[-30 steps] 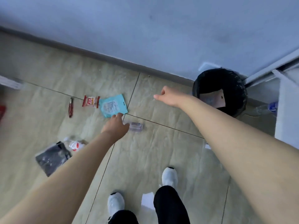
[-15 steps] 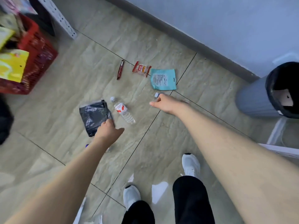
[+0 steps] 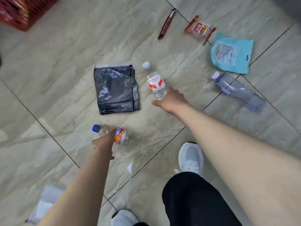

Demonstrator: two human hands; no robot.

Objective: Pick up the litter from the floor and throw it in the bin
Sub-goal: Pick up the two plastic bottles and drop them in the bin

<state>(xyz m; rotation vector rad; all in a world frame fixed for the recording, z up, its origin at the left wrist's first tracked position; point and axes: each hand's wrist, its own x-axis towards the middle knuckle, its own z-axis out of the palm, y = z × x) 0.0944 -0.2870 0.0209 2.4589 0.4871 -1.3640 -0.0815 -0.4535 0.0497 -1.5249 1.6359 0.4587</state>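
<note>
Litter lies spread on the tiled floor. My left hand (image 3: 104, 144) reaches down over a clear bottle with a blue cap and orange label (image 3: 120, 136), fingers spread, touching its neck. My right hand (image 3: 171, 100) has its fingertips on the base of a clear bottle with a red-and-white label (image 3: 154, 80), with the thumb held apart. Both bottles rest on the floor. A black plastic bag (image 3: 116, 88) lies flat between the two bottles. The bin is out of view.
To the right lie a purple-tinted bottle (image 3: 237, 91), a teal pouch (image 3: 231, 53), a red snack wrapper (image 3: 199, 29) and a dark red stick wrapper (image 3: 167, 23). A red basket (image 3: 21, 10) stands top left. My white shoes (image 3: 190, 159) are below, beside a paper scrap (image 3: 129, 168).
The view has swung left and down, away from the bin and closer to the floor. Both hands have dropped onto the two bottles.
</note>
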